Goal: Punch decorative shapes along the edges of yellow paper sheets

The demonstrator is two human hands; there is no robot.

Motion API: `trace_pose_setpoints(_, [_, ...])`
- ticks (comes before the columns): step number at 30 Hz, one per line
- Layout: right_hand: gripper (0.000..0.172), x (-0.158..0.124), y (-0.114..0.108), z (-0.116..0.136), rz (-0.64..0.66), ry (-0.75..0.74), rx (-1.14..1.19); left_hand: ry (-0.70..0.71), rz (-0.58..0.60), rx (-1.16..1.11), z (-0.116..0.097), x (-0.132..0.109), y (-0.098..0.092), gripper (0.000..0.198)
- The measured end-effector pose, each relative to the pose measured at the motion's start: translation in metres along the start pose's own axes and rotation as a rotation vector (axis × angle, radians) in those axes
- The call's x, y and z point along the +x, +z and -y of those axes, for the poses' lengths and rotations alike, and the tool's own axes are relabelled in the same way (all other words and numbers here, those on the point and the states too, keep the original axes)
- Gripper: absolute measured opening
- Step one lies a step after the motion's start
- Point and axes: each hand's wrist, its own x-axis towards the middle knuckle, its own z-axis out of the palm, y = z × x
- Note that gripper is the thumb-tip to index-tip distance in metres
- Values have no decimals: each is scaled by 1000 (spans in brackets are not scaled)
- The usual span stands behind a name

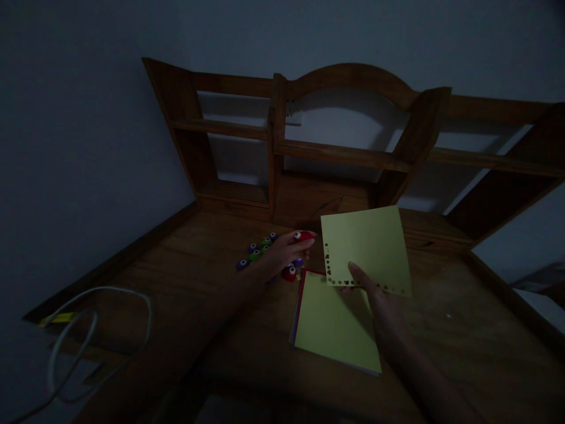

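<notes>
My left hand [286,250] is closed around a small red craft punch [303,236], just left of a yellow sheet. My right hand [375,294] pinches that yellow paper sheet [366,244] at its lower edge, thumb on top. Small star and heart holes run along the sheet's left and bottom edges. Under the sheet lies a stack of coloured paper [335,330] with yellow on top and red and purple edges showing. Another red punch [289,272] rests below my left hand. Several purple and green punches [255,255] stand in rows to its left, partly hidden by the hand.
A wooden desk [212,247] carries a shelf unit [335,154] along the back wall. A power socket [293,113] shows through the shelf. At the left front lies a looped white cable [148,312] near a yellow item [62,318]. The room is dim.
</notes>
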Motion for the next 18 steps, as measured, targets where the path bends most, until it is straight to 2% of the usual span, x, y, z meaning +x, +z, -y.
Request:
trace_pose_setpoints(5, [35,-4,2,4,-23,26,47,1,-7,-11,7,4,-4,27])
trace_pose_setpoints(10, [38,-6,5,0,-55,34,58,-121,81,-117,3,3,-10,18])
trace_pose_setpoints(15, [38,-2,4,-1,-18,7,63,-326,175,-363,-3,-1,-16,34])
trace_pose_setpoints(18, [36,-2,4,1,-45,-11,75,-297,149,-406,1,2,-17,26])
